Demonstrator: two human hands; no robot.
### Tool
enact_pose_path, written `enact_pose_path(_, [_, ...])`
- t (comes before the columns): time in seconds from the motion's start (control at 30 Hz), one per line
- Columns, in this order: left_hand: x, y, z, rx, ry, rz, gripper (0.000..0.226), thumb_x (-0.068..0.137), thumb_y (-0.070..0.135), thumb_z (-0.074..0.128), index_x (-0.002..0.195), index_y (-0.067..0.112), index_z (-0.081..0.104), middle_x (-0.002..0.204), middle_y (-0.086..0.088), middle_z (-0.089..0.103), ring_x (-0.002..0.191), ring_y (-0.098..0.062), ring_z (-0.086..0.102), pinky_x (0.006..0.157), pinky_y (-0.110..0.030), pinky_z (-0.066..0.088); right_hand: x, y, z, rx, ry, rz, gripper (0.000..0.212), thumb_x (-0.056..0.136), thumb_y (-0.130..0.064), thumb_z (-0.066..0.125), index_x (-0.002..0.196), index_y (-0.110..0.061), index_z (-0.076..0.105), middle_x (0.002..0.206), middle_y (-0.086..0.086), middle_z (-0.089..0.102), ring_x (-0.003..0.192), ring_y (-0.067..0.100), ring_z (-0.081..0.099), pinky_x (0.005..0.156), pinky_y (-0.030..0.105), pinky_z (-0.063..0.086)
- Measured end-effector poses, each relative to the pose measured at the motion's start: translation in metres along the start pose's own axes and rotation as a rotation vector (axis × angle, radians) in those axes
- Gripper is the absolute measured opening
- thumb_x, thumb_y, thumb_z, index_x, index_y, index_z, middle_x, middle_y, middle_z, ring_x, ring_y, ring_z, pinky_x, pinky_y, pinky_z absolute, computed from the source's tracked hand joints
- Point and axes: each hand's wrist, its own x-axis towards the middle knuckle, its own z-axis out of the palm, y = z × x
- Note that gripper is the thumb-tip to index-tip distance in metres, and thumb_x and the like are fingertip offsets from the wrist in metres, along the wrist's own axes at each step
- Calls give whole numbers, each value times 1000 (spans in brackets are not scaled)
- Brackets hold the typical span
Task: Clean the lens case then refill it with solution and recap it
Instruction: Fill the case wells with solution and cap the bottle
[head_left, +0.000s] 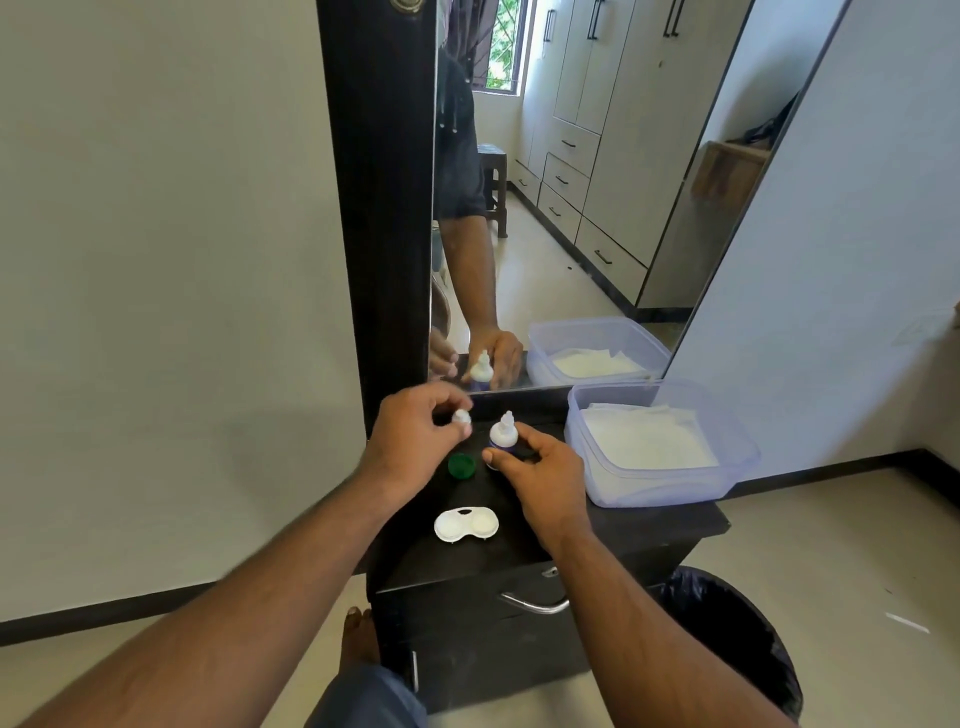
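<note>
Now left hand (415, 441) pinches white cap (461, 419); right hand (540, 467) fingers grip solution bottle (503, 434).

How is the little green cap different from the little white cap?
The green cap lies on the dark dresser top, while the white cap is pinched in the left hand. The green cap is dark and looks wider and flatter; the white cap looks smaller and rounder. The green cap sits nearer the open lens case; the white cap is held up beside the bottle. Both are off, not screwed on.
</note>
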Motion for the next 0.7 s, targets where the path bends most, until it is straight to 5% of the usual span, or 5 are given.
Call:
enact_pose_path(0.33, [-8, -31, 0, 247, -51, -179, 20, 73, 22, 79, 84, 31, 65, 76, 13, 64, 79, -10, 62, 83, -44, 50, -1, -1, -1, 46, 24, -5, 53, 78, -22, 76, 128, -19, 57, 124, -1, 64, 112, 10, 58, 100, 29, 46])
enact_pose_path(0.53, [-7, -42, 6, 199, -83, -214, 38, 74, 14, 77, 108, 26, 66, 99, 7, 68, 94, -11, 62, 89, -38, 52, 0, 0, -1, 62, 30, -13, 54, 77, -22, 77, 127, -19, 58, 123, -1, 64, 111, 9, 58, 100, 29, 47])
enact_pose_path(0.6, [-9, -41, 5, 107, -44, -213, 44, 76, 13, 76, 118, 21, 63, 109, 3, 67, 100, -10, 61, 90, -29, 50, -1, 0, -2, 66, 26, -23, 53, 78, -22, 76, 127, -19, 58, 123, -2, 64, 108, 7, 58, 97, 24, 46])
enact_pose_path(0.7, [-26, -25, -3, 22, 150, -146, 27, 86, 14, 67, 112, 16, 67, 102, 2, 69, 85, -1, 60, 72, -8, 46, -2, -1, -4, 82, 15, -37, 53, 79, -21, 75, 128, -19, 57, 120, -4, 64, 103, 4, 57, 88, 15, 44])
